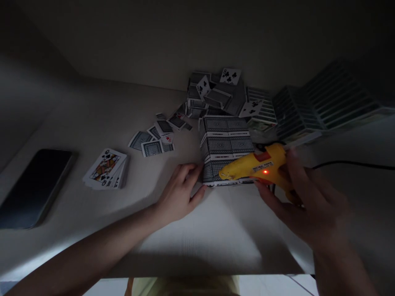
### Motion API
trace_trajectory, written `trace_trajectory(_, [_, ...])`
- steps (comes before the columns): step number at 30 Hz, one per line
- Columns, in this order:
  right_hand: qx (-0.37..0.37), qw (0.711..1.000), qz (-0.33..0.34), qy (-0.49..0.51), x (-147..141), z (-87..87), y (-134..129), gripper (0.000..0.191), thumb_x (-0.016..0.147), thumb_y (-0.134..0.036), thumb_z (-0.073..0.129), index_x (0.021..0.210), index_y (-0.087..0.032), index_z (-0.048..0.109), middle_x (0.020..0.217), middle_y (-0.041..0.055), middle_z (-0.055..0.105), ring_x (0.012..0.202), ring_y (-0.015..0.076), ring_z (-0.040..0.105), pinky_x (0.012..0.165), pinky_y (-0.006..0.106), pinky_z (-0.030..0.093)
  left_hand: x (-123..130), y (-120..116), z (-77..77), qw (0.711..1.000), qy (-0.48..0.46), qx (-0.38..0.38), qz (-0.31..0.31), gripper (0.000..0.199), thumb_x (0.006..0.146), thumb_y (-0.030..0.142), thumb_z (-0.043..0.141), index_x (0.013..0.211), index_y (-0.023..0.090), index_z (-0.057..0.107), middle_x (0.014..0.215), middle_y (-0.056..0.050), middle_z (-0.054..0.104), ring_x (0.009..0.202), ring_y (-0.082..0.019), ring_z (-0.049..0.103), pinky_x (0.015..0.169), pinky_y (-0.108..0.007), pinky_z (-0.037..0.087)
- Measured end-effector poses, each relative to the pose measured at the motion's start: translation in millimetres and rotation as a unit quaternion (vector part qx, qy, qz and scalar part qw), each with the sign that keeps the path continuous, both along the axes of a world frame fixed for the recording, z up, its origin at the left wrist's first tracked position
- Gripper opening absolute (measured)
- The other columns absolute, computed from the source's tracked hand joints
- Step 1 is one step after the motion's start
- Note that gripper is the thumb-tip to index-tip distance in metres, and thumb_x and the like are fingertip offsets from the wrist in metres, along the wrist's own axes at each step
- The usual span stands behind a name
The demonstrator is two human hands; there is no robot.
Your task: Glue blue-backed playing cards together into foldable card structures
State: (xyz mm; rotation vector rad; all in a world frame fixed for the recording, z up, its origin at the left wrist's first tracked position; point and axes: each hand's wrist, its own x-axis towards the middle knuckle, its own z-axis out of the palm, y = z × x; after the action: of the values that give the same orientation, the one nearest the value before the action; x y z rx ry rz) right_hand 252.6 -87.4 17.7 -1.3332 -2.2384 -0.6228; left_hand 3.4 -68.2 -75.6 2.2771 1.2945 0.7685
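Note:
A yellow hot glue gun (253,166) with a lit red light is held in my right hand (311,197), fingers around its handle. Its nozzle points left, over the front part of a block built from playing cards (228,142), backs outward. At the block's front left corner, my left hand (182,191) has its fingers bent against the side and the thumb near the front edge. The glue gun hides part of the block's front right. Whether the nozzle touches the cards I cannot tell.
Loose and cut cards (154,142) lie left of the block. Behind it stands another card structure (212,96). A card stack (106,168) and a phone (35,189) rest at left. Ribbed structures (327,102) stand at right, near a black cord (354,163).

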Motion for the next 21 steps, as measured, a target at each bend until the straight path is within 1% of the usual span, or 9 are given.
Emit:
trace_trajectory(4, [-0.009,1.000,-0.002,0.008,2.1,0.1,-0.7,0.079,0.075,-0.029,0.073,0.143,-0.015,0.037,0.084,0.0046,0.070,0.061,0.0141,0.060,0.059,0.027,0.052,0.3,0.2,0.6,1.000,-0.003,-0.004,0.000,0.047,0.090,0.032,0.049,0.133,0.014,0.044,0.115,-0.014,0.052,0.108,-0.027,0.049,0.093,-0.043,0.048])
trace_trajectory(7, [0.002,1.000,-0.009,0.013,1.3,0.0,-0.6,0.080,0.074,-0.028,0.075,0.143,-0.015,0.037,0.083,0.0046,0.070,0.059,0.0138,0.059,0.058,0.027,0.052,0.3,-0.1,-0.1,1.000,-0.004,-0.001,0.004,0.048,0.089,0.032,0.050,0.133,0.014,0.044,0.115,-0.014,0.052,0.108,-0.027,0.049,0.093,-0.042,0.047])
trace_trajectory(11, [0.003,1.000,-0.015,0.000,-3.2,-0.5,1.4,0.083,0.075,-0.029,0.073,0.146,-0.015,0.033,0.084,0.0055,0.070,0.064,0.0166,0.062,0.057,0.028,0.052,0.0,-0.5,-0.9,1.000,-0.007,0.001,0.005,0.048,0.089,0.032,0.050,0.133,0.014,0.044,0.115,-0.014,0.052,0.108,-0.027,0.049,0.094,-0.042,0.047])
trace_trajectory(15, [-0.005,1.000,-0.015,-0.009,-4.2,0.7,1.1,0.082,0.077,-0.029,0.072,0.146,-0.016,0.031,0.084,0.0058,0.070,0.067,0.0179,0.063,0.058,0.028,0.053,-0.2,-0.1,-0.6,1.000,-0.009,0.005,-0.001,0.048,0.089,0.031,0.050,0.132,0.011,0.045,0.115,-0.015,0.051,0.108,-0.027,0.048,0.094,-0.042,0.047])
trace_trajectory(19, [-0.009,1.000,0.011,-0.001,0.8,3.5,-2.5,0.081,0.074,-0.029,0.074,0.144,-0.016,0.036,0.081,0.0045,0.070,0.057,0.0150,0.060,0.055,0.028,0.051,-0.1,0.5,0.5,1.000,-0.013,-0.001,-0.003,0.048,0.089,0.031,0.050,0.133,0.013,0.044,0.115,-0.014,0.051,0.108,-0.027,0.049,0.093,-0.042,0.048])
trace_trajectory(21, [-0.014,1.000,0.011,0.004,3.3,4.3,-3.7,0.082,0.072,-0.028,0.076,0.144,-0.017,0.037,0.080,0.0040,0.069,0.056,0.0149,0.059,0.054,0.028,0.052,0.0,0.7,0.8,1.000,-0.012,-0.002,-0.002,0.048,0.089,0.031,0.050,0.134,0.013,0.043,0.115,-0.014,0.051,0.109,-0.027,0.049,0.094,-0.042,0.047])
